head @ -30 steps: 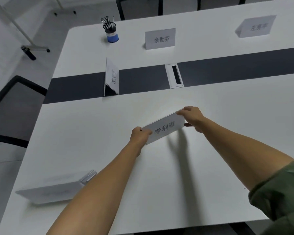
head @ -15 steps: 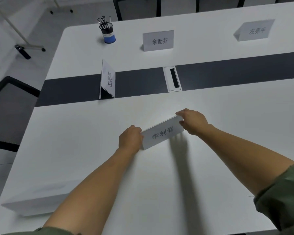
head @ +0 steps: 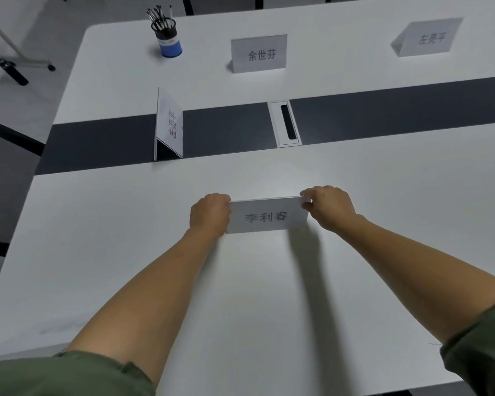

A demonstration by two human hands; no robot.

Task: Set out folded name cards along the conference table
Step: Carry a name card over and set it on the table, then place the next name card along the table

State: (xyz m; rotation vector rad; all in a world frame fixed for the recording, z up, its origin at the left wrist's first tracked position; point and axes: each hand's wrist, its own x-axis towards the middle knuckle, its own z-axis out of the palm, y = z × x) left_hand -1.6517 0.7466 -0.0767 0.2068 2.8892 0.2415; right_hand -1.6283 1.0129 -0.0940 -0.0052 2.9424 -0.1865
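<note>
A folded white name card [head: 267, 215] with three dark characters stands on the near half of the white conference table [head: 269, 295], its printed face toward me. My left hand [head: 210, 214] grips its left end and my right hand [head: 327, 205] pinches its right end at the top fold. Three more folded cards stand farther off: one [head: 169, 125] turned sideways on the dark centre strip, one [head: 259, 53] across the table facing me, one [head: 427, 38] at the far right.
A blue pen cup [head: 167, 35] with several pens stands at the far left corner. A white cable hatch [head: 285, 123] sits in the dark strip [head: 383, 112]. A black chair [head: 3, 155] is at the table's left end. A stand's base [head: 20, 64] lies on the floor.
Both hands turned the held card from a slant to square with the table edge and brought it down onto the table. The view shifted, and the card stack at lower left left the frame.
</note>
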